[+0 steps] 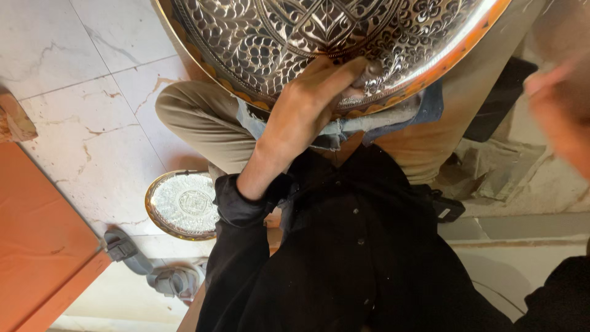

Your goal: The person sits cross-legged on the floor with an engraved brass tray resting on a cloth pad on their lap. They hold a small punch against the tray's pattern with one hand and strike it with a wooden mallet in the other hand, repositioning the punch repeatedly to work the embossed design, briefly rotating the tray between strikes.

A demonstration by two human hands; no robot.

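Marble floor below, left hand [307,104] fingers pinch a small tool [369,71] against the ornate engraved tray [319,31]; right hand [562,117] blurred, its grip unclear.

Blk button shirt [362,246], sleeves rolled; tan trousers [203,126].

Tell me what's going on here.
A person sits with a large engraved metal tray resting on their lap. The left hand presses a small tool against the tray's patterned surface near its rim. The right hand is raised at the right edge of the view, blurred, so what it holds cannot be told. A smaller engraved tray lies on the tiled floor beside a grey sandal.
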